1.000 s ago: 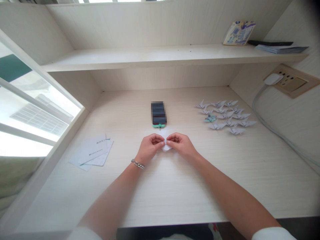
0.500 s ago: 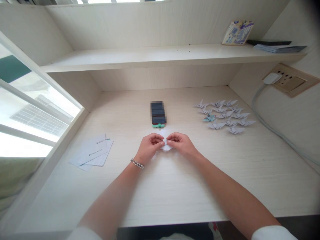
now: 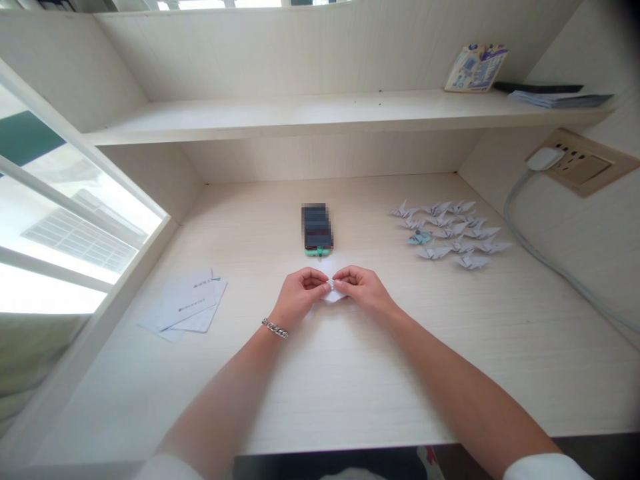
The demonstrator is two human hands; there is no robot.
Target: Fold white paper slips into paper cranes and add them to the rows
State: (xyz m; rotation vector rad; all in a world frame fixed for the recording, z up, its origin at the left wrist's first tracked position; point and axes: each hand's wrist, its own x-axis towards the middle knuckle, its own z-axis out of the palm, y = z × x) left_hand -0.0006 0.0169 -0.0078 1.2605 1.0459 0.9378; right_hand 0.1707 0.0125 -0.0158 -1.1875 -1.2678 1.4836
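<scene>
Between my two hands is a small piece of folded white paper [image 3: 333,297], just above or on the desk. My left hand [image 3: 303,292], with a chain bracelet on its wrist, pinches the paper's left side between thumb and fingers. On the right side, my right hand [image 3: 361,285] pinches it the same way. Fingertips cover most of the upper part, so the fold's exact shape is hidden. To the right stand several folded paper cranes [image 3: 453,231], mostly white, with one blue crane [image 3: 419,237] among them.
A phone-like dark device [image 3: 317,227], blurred out, lies beyond my hands with a green edge. Loose paper sheets [image 3: 187,303] lie at the left. A white cable [image 3: 545,257] runs from the wall socket [image 3: 583,162]. On the shelf [image 3: 300,113] stand a colourful packet [image 3: 476,68] and papers [image 3: 557,99].
Almost nothing differs. Both hands keep their pinch on the paper in the same place, and the whole view has shifted very slightly.
</scene>
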